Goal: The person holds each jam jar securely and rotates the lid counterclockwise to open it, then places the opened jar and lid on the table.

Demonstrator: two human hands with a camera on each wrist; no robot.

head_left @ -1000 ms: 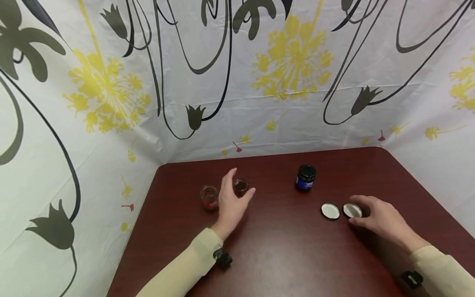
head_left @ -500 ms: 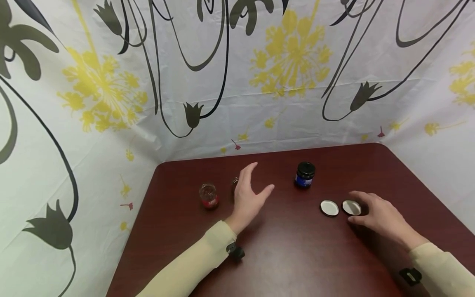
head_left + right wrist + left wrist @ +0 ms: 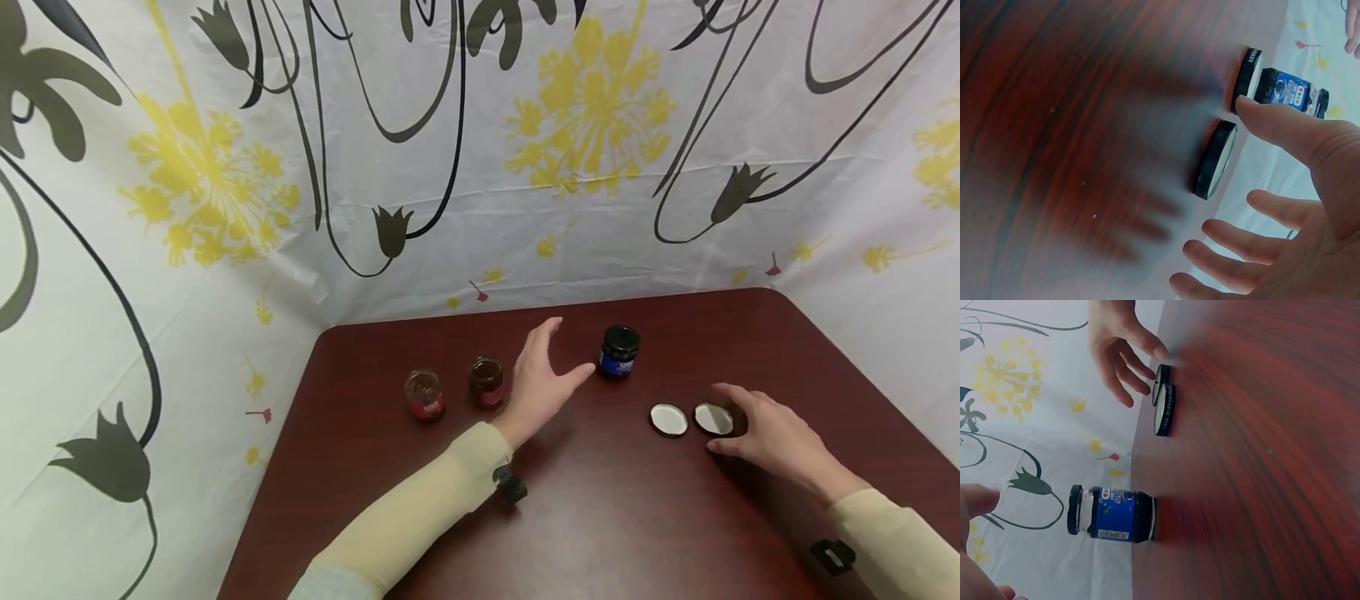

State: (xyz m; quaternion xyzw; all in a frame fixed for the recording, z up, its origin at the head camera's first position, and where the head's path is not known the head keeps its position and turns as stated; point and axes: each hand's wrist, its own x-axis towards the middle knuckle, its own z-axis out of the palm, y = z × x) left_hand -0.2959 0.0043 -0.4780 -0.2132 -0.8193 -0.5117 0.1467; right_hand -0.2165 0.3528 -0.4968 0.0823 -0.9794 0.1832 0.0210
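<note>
My left hand (image 3: 542,385) hovers over the table with thumb and fingers spread, holding nothing, just left of a jar with a blue label (image 3: 618,353) and a black lid. Behind it to the left stand two uncovered jars with red labels, a dark one (image 3: 486,384) and a clearer one (image 3: 425,396). My right hand (image 3: 776,437) is loosely spread around the right-hand lid (image 3: 713,419), without gripping it. Beside that lid lies another lid (image 3: 668,420). Both show their white insides up, with black rims in the right wrist view.
The dark red-brown table (image 3: 600,517) carries everything. A white cloth with grey and yellow flowers (image 3: 480,167) hangs close behind the table's back edge and along its sides. Each wrist wears a small black camera strap.
My left hand has moved right, away from the dark uncovered jar, and come near the blue-labelled jar. My right hand has stayed by the right-hand lid.
</note>
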